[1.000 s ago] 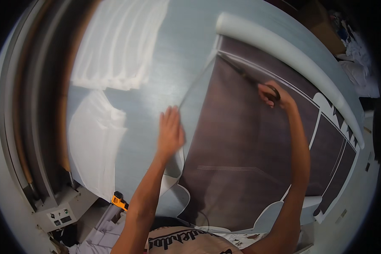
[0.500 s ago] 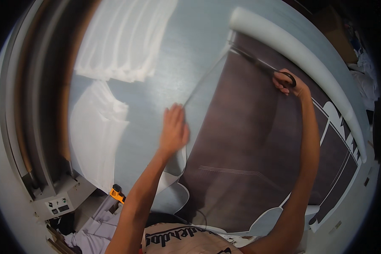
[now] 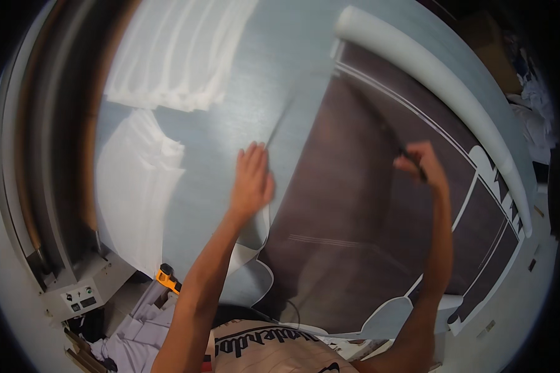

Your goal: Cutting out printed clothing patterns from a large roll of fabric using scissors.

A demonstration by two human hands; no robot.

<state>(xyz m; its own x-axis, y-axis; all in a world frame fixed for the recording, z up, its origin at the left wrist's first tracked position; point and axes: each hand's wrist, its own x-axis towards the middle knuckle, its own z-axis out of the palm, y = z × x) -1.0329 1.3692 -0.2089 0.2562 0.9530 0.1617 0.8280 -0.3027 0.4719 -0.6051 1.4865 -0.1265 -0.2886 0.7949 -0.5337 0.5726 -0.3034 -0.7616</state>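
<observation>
My right grip (image 3: 428,163) wraps dark scissors (image 3: 391,132) aimed toward eleven o'clock; my left grip (image 3: 251,183) lies fingers-together — whether pinching, I cannot tell. Advisable: keep the brown sheet (image 3: 336,186) flat.

A large, dark purple-brown sheet (image 3: 339,193) is laid out flat, marked with white lines; its far side is bordered by a long white roll (image 3: 442,71); its near edge is shaped in pale rounded curves; above it, dark scissors (image 3: 387,133) are held aslant, blurred, pointed toward its far left corner; to its left a narrow strip (image 3: 280,123) is slanted, its ends indistinct.
</observation>
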